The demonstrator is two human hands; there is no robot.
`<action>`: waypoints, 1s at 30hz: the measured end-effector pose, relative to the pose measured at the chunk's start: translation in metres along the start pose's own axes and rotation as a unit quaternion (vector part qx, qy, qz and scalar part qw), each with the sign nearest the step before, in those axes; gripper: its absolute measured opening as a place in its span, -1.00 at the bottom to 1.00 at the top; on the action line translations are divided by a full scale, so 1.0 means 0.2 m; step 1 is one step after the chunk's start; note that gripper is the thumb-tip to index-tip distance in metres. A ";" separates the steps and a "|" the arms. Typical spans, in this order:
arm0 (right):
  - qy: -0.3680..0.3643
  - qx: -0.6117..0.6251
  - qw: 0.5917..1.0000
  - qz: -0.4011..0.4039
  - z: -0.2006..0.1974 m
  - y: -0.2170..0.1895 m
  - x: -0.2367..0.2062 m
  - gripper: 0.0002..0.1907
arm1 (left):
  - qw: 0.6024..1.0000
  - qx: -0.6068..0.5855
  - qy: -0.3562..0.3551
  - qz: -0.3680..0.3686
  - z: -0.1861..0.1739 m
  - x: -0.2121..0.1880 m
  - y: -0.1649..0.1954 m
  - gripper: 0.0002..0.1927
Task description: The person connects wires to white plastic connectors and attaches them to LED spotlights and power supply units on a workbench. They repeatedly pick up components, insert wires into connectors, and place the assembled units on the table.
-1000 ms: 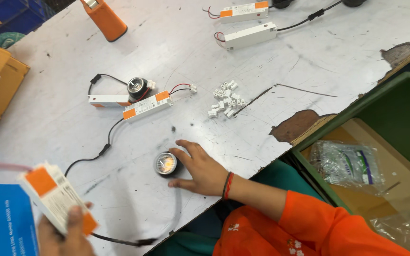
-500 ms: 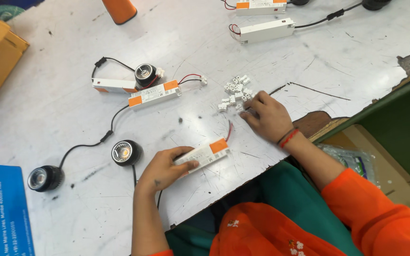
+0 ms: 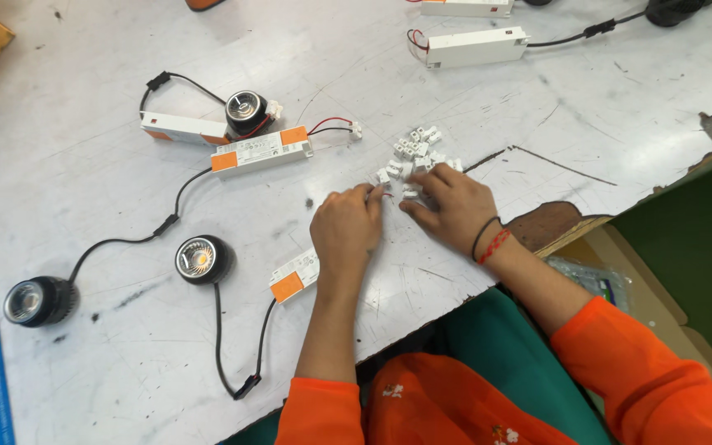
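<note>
Table [image 3: 109, 363]: white, scratched, chipped at the near edge.
Driver box [image 3: 294, 276]: white and orange, lying under the left wrist.
Left hand [image 3: 346, 227]: fingers pinched on a red wire, just beside the connector pile.
Right hand [image 3: 453, 206]: fingertips picking in the pile; grasp unclear.
Connector pile [image 3: 412, 150]: small white terminal blocks; better to take one only and keep the wire end steady.

We record bright, even overhead light on the white table [image 3: 537, 99]; shadows under the left hand [image 3: 344, 231] and right hand [image 3: 453, 206] are soft and short. No strong glare. Focus is sharp centrally, with slight wide-angle stretching toward the edges.
</note>
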State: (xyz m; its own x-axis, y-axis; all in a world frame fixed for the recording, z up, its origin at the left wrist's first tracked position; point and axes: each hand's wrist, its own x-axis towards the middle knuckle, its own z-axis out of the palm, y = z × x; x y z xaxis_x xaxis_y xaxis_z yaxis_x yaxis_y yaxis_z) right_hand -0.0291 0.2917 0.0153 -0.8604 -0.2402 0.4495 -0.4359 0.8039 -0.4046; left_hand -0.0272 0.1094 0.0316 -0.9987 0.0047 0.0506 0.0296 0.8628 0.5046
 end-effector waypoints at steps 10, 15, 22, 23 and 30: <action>-0.031 0.081 0.996 0.023 0.10 0.03 -0.02 -0.69 | 0.986 -0.149 -0.065 0.018 -0.15 -0.05 -0.26 -0.74; -0.100 0.316 0.939 0.091 0.09 0.03 0.03 -0.59 | 0.965 -0.206 -0.150 -0.065 -0.19 -0.06 -0.27 -0.72; -0.256 0.558 0.785 0.084 0.25 0.06 0.30 -0.74 | 0.948 -0.280 -0.130 -0.069 -0.20 -0.05 -0.33 -0.76; -0.262 0.565 0.776 0.096 0.29 0.06 0.30 -0.75 | 0.945 -0.295 -0.116 -0.075 -0.19 -0.05 -0.34 -0.78; -0.232 0.639 0.722 0.132 0.37 0.13 0.25 -0.86 | 0.958 -0.281 -0.051 0.028 -0.14 -0.03 -0.44 -0.76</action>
State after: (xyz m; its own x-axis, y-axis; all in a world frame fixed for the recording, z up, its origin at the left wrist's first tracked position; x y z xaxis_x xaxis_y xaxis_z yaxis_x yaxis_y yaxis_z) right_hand -0.1035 0.2605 -0.0322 -0.8250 -0.5645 0.0268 0.1268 -0.2312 -0.9646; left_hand -0.0231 0.0197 0.0113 -0.9928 0.1176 0.0211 0.0723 0.4512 0.8895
